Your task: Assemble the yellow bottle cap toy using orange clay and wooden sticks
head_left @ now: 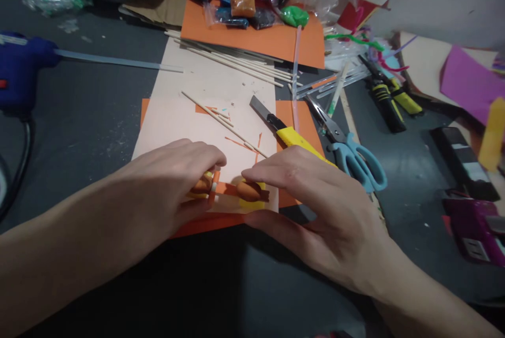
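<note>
A small craft piece of orange paper strip, yellow paper and orange clay [249, 190] lies low over the white sheet, between my hands. My left hand [185, 175] is closed around its left end, where an orange-and-white band shows by the fingertips; the part under the palm is hidden. Around the right end curves my right hand [315, 191], thumb and fingers apart. Its index fingertip is at the top of the oval clay lump; whether it touches cannot be made out. Thin wooden sticks [224, 121] and a yellow utility knife [294, 137] lie just beyond the hands.
Blue-handled scissors [355, 162] lie right of the knife. A blue glue gun [23, 72] with a glue stick is at the left. More sticks [240, 62], bagged clay [242, 0] and orange card [221, 33] are at the back. Pliers [384, 101] and a purple tool [473, 227] lie right.
</note>
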`<state>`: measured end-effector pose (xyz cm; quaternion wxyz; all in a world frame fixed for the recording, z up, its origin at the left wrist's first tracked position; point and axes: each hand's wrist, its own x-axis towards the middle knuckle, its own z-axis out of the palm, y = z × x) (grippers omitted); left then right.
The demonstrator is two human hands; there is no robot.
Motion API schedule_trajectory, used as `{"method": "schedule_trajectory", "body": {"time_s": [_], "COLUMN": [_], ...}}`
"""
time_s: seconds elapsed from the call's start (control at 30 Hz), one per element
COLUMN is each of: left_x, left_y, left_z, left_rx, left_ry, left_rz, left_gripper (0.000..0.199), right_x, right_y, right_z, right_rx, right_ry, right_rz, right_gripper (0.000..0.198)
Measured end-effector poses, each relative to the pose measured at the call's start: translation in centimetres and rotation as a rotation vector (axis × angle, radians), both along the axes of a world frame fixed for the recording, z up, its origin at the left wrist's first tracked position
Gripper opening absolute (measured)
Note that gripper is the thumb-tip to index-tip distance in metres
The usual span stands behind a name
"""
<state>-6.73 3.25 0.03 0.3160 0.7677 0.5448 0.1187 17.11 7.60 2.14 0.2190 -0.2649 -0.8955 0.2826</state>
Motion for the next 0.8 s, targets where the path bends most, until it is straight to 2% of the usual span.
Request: {"method": "schedule_trajectory", "body": {"time_s": [0.27, 0.63, 0.8], "left_x": [-0.5, 0.1, -0.1], "left_y": [0.3, 0.2, 0.1], "left_z": [-0.7, 0.0, -0.4], "left_rx": [0.018, 0.02, 0.037], "left_ry": [0.016, 0.014, -0.022], "left_rz": [-0.042, -0.008, -0.03], "left_gripper": [0.024, 0.02, 0.016], "right_x": [-0.4, -0.2, 0.5], "right_y": [-0.2, -0.2, 0.1], "right_z": [0.0, -0.4, 1.0], "right_rx": [0.0, 0.017, 0.075], "right_ry": [-0.005, -0.007, 0.005], "right_rz": [-0.036, -0.015, -0.108], "right_gripper": [0.017, 0.017, 0.021]}}
